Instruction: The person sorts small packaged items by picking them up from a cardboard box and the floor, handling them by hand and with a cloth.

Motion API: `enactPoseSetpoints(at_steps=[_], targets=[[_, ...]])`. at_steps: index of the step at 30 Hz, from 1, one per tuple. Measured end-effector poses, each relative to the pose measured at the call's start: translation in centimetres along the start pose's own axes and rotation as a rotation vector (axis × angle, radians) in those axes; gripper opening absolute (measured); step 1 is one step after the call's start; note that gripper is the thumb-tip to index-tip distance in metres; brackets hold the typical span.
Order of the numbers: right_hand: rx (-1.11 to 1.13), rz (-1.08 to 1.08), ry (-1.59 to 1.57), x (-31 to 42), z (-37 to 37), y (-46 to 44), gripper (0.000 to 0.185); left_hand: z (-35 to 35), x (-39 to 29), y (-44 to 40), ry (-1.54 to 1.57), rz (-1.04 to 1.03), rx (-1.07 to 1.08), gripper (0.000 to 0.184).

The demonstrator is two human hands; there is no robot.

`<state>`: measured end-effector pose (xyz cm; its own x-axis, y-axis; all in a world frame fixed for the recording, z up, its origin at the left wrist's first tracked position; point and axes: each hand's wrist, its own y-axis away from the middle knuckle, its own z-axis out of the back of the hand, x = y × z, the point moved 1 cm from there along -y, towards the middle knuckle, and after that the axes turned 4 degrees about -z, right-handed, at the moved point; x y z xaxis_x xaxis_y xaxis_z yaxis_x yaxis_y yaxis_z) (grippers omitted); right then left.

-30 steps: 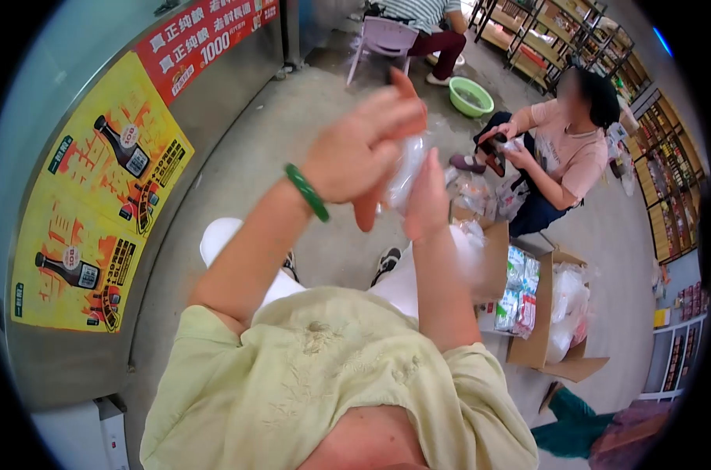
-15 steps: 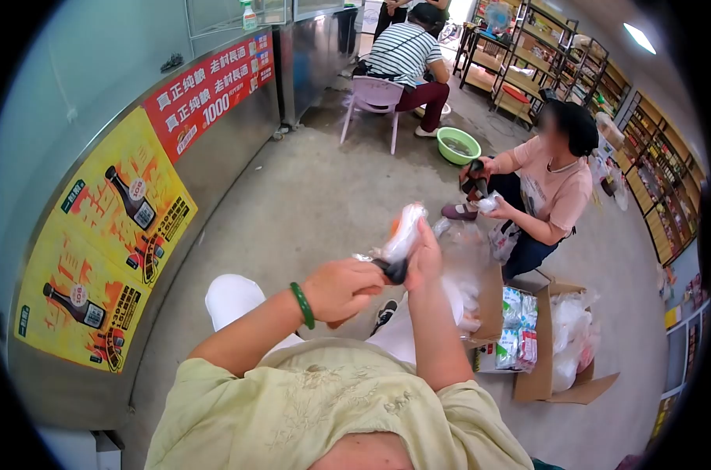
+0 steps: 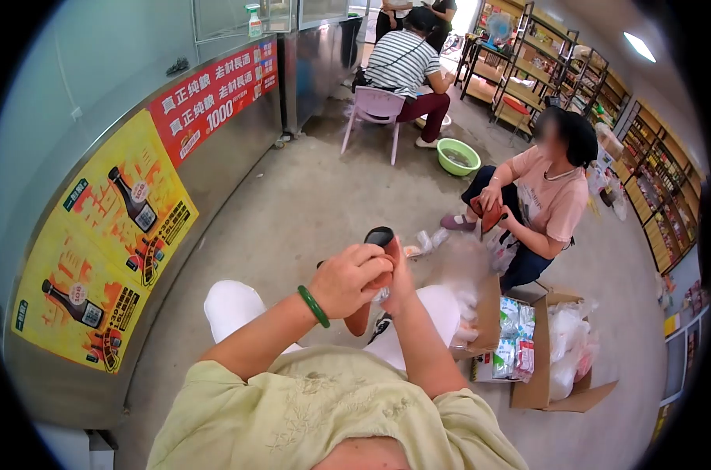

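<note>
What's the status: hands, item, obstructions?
Left hand gripping what looks like a dark shoe; right hand against it. Shoe partly covered. Cardboard box to the right, not blocking.

Room, head view: bare grey floor (image 3: pixel 293 196), damp-dark toward the rear.
I log a metal-fronted unit (image 3: pixel 222 168) at left with yellow posters (image 3: pixel 156 180), a pale pink chair (image 3: pixel 377 104), stocked wall shelves (image 3: pixel 657 172) at right, and a lit ceiling light (image 3: pixel 639 46).

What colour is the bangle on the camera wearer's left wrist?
Green; the bangle shows best in the head view, the only one.
</note>
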<state>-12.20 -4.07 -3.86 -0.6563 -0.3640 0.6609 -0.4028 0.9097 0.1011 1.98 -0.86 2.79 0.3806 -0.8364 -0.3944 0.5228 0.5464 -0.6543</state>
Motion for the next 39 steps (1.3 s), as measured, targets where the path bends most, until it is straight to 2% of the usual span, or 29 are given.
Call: enactPoseSetpoints(at_steps=[2, 4, 5, 6, 8, 10, 12, 14, 16, 18, 19, 20, 22, 24, 26, 27, 30, 34, 36, 39], targets=[[-0.03, 0.032, 0.023, -0.9, 0.1, -0.3, 0.052, -0.5, 1.2, -0.2, -0.024, 0.044, -0.028, 0.029], [-0.033, -0.116, 0.149, -1.4, -0.5, 0.4, 0.056, -0.1, 2.8, -0.4, -0.079, 0.142, -0.108, 0.023], [-0.053, -0.202, 0.227, -1.5, -0.8, 0.7, 0.06, 0.4, 3.9, -0.5, -0.122, 0.209, -0.094, 0.02], [-0.056, -0.196, 0.223, -1.6, -1.1, 0.8, 0.06, 0.8, 5.0, -0.1, -0.12, 0.203, -0.09, 0.02], [-0.136, -0.3, 0.37, -1.8, -1.6, 0.6, 0.058, 1.5, 7.7, 0.7, -0.177, 0.4, -0.022, 0.018], [-0.095, -0.265, 0.34, -2.0, -1.4, -0.1, 0.058, 2.3, 9.2, 2.0, -0.151, 0.415, -0.017, 0.017], [-0.151, -0.245, 0.202, -1.1, -2.0, 0.1, 0.056, 2.8, 9.3, 2.7, -0.123, 0.44, -0.005, 0.017], [-0.175, -0.181, 0.09, -0.3, -1.3, 0.0, 0.05, 3.5, 8.9, 3.1, -0.018, 0.579, -0.128, 0.016], [0.007, -0.15, 0.008, 0.7, 0.8, -0.5, 0.046, 4.1, 9.2, 3.2, 0.037, 0.627, -0.134, 0.015], [-0.037, -0.106, -0.024, 1.1, 1.5, -0.6, 0.043, 5.4, 7.9, 2.5, 0.352, 0.696, -0.241, 0.016], [-0.119, -0.062, -0.02, 1.0, 2.0, -0.9, 0.04, 5.1, 8.8, 2.6, 0.523, 0.615, -0.292, 0.017], [-0.199, -0.02, -0.017, 0.9, 2.3, -1.1, 0.038, 5.3, 8.8, 2.5, 0.523, 0.615, -0.288, 0.017], [-0.176, -0.029, -0.024, 1.3, 2.2, -0.8, 0.037, 6.6, 7.2, 1.5, 0.759, 0.681, -0.314, 0.018], [-0.155, -0.04, -0.029, 1.3, 1.9, -0.5, 0.038, 6.8, 6.4, 0.6, 0.76, 0.604, -0.322, 0.022], [-0.084, -0.064, -0.008, 0.9, 1.3, -0.4, 0.033, 6.5, 4.4, -1.2, 0.672, 0.373, -0.3, 0.028], [-0.084, -0.063, -0.008, 0.7, 0.6, -0.4, 0.033, 5.5, 4.3, -1.3, 0.613, 0.351, -0.213, 0.033], [-0.079, 0.003, -0.115, 0.2, 0.2, -0.7, 0.029, 0.6, 4.9, -0.4, 0.082, 0.183, -0.001, 0.047], [-0.134, 0.082, -0.047, -0.2, 2.9, -0.9, 0.034, -1.9, 3.2, 1.1, 0.02, 0.203, 0.051, 0.054], [-0.246, 0.055, -0.211, -0.2, 3.8, -0.4, 0.036, -2.2, 3.3, 1.8, 0.048, 0.21, 0.141, 0.053], [-0.26, 0.043, -0.284, 0.9, 5.8, -0.7, 0.038, -1.7, 3.6, 2.2, 0.055, 0.222, 0.216, 0.051]])
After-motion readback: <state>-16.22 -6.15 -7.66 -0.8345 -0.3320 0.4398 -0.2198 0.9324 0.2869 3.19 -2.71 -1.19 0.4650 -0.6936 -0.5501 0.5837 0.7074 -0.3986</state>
